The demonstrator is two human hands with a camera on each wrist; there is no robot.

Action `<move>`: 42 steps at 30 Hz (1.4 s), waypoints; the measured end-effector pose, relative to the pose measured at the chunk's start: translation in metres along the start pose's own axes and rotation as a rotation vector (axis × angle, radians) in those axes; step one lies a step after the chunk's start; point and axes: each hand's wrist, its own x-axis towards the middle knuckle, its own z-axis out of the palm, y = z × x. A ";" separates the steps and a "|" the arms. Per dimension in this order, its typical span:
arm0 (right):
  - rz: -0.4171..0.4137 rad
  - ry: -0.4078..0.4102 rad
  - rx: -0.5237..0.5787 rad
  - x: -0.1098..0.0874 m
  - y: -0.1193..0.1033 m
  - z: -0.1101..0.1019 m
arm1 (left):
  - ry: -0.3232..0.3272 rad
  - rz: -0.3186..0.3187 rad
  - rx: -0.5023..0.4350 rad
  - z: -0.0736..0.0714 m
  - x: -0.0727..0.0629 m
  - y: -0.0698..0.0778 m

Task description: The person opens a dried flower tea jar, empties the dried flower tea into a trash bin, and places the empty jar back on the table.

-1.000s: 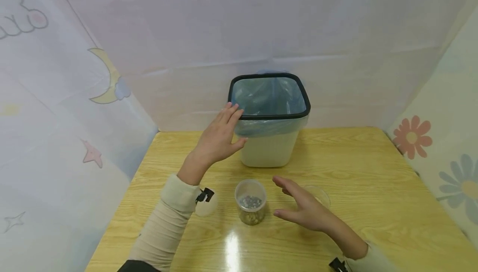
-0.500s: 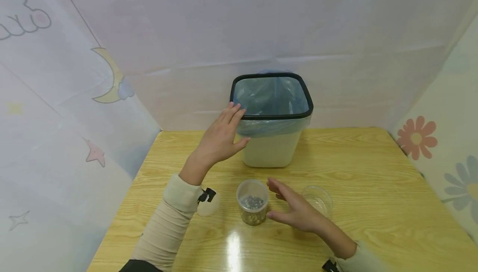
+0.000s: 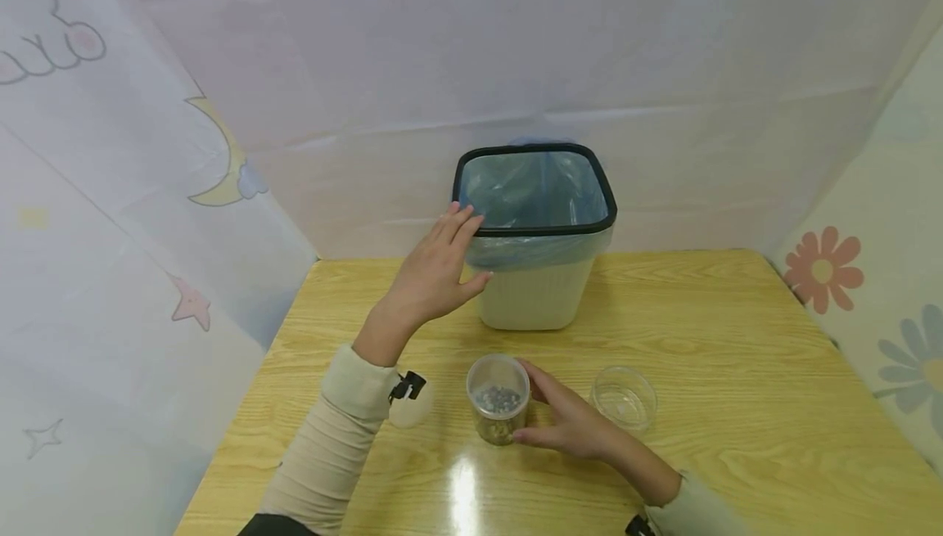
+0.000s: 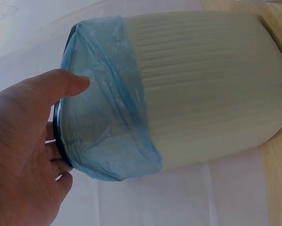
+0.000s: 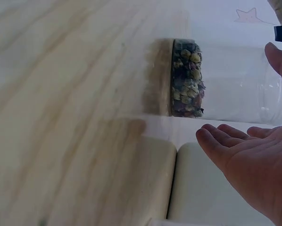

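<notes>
Right grip (image 3: 567,423), thumb and fingers apart, beside the clear jar (image 3: 498,402)

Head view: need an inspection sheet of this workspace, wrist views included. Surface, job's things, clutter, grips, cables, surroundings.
Surface: wood-grain table, glossy.
Job's things: clear jar, upright, uncovered, dried pieces at bottom; pale bin, black rim, blue liner.
Clutter: clear round dish or lid; pale disc.
Grips: left grip at the bin's rim; right grip beside the jar, contact unclear.
Cables: nothing seen.
Surroundings: printed sheeting on three sides.
</notes>
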 end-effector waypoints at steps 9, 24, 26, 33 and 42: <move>-0.002 -0.012 0.025 0.006 0.006 0.009 | -0.007 0.004 -0.011 0.000 0.000 0.001; 0.062 0.008 0.088 0.016 0.009 0.015 | 0.003 -0.006 -0.007 0.000 -0.001 -0.002; 0.078 0.012 0.090 0.017 0.008 0.015 | 0.004 -0.006 -0.005 0.000 -0.001 -0.002; 0.116 0.007 0.077 0.016 0.007 0.015 | 0.012 0.002 -0.001 -0.001 -0.002 0.000; 0.097 0.016 0.077 0.011 0.008 0.015 | 0.015 0.008 -0.002 0.000 -0.003 0.003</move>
